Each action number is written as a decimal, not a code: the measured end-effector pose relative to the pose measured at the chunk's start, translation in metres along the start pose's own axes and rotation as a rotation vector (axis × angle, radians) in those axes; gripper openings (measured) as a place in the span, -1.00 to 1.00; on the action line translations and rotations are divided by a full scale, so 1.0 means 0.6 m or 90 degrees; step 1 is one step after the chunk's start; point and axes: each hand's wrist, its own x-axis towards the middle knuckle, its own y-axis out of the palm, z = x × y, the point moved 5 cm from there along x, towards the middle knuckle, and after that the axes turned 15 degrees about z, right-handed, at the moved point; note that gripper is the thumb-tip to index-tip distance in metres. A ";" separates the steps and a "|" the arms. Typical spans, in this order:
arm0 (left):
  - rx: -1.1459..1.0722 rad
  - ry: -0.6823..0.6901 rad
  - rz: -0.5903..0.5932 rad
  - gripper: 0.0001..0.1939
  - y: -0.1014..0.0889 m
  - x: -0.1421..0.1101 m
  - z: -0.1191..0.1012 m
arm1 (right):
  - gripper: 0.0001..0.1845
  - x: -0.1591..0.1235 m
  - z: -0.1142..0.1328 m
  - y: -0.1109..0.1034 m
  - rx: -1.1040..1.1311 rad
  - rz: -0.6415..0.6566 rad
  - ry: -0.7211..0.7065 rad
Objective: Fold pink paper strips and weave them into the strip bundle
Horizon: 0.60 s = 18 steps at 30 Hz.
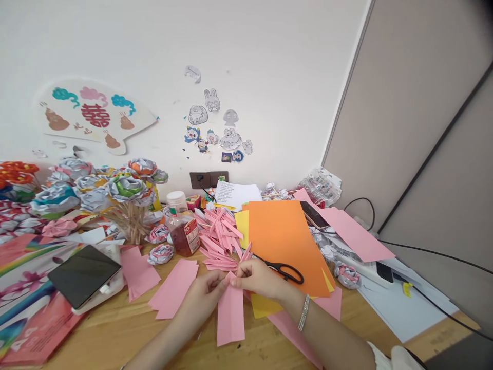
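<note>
A creased pink strip (230, 319) is pinched at its far end by the left hand (210, 289) and the right hand (256, 277), though its exact shape there is hidden by the fingers. Folded pink pieces (221, 234) are heaped just beyond. Black scissors (274, 265) are laid on an orange sheet (285, 231).

A silvery bracelet (304, 312) circles the right forearm (335, 331) near the wrist, a narrow, glittering band of small, close-set pieces. Elbowward of the bracelet, the forearm is bare up to a loose, creased, off-white sleeve (396, 358). Left of the bracelet, the left forearm (162, 336) shows bare, with a sliver (122, 367) of something, too small to tell, at its cut-off end.
</note>
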 end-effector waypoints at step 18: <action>0.051 0.005 -0.027 -0.72 -0.007 -0.005 -0.012 | -0.68 -0.005 0.022 0.008 -0.033 0.084 0.001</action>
